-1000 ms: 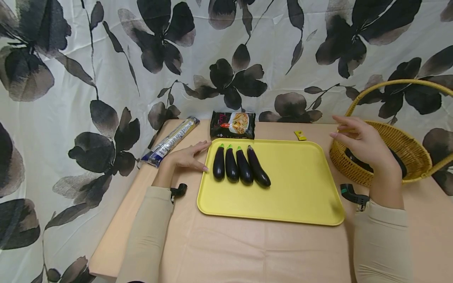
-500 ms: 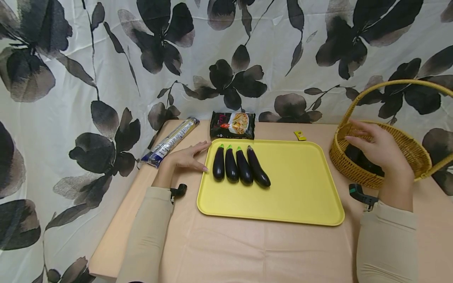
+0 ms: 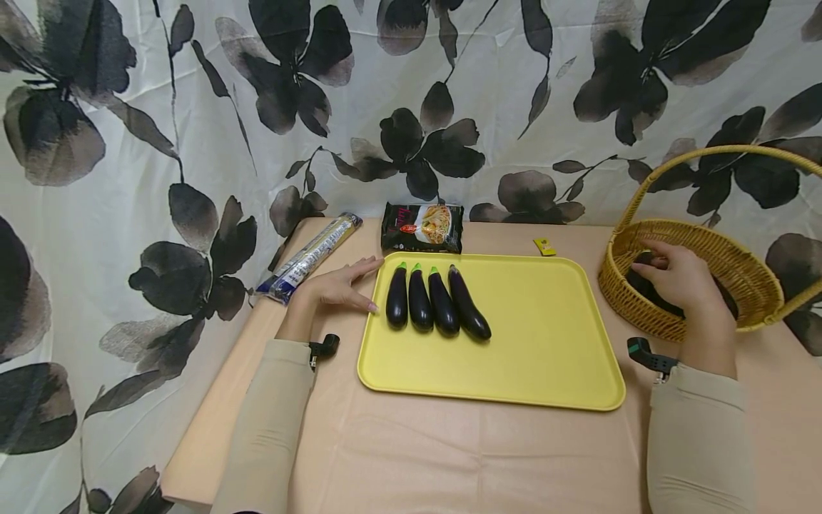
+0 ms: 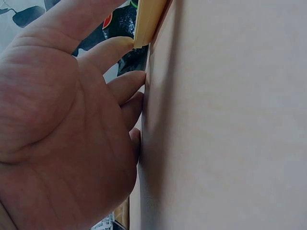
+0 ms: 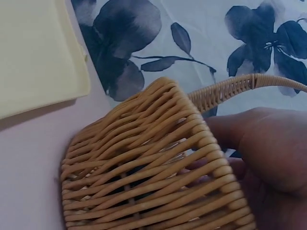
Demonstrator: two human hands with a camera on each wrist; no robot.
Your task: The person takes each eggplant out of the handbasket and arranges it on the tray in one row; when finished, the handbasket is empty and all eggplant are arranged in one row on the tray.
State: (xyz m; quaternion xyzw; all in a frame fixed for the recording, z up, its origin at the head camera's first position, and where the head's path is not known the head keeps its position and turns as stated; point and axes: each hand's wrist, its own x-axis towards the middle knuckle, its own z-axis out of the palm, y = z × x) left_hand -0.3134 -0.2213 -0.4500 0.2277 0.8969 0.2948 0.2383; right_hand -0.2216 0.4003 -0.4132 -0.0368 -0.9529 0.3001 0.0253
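Note:
My left hand (image 3: 340,289) lies at the left edge of the yellow tray (image 3: 539,357), thumb and fingertips spread against the rim. In the left wrist view its palm (image 4: 72,115) faces the camera and holds nothing. Several dark purple eggplants (image 3: 420,300) lie side by side on the tray's left half, green tips at the back. My right hand (image 3: 683,278) reaches down into the wicker basket (image 3: 751,271), fingertips at a dark thing (image 3: 648,285) inside. The basket wall (image 5: 158,158) hides most of the fingers in the right wrist view; I cannot tell whether they grip it.
Behind the tray stands a black noodle packet (image 3: 422,228). A long silver-and-blue packet (image 3: 311,257) lies beyond the left hand. A small yellow packet (image 3: 544,246) sits near the back edge. The basket's tall handle (image 3: 719,151) arches over it, and a floral cloth (image 3: 514,93) hangs behind the table.
My right hand has gone from above the basket's left rim down into the basket, its fingers now at the dark thing. The left hand, tray and eggplants have stayed put.

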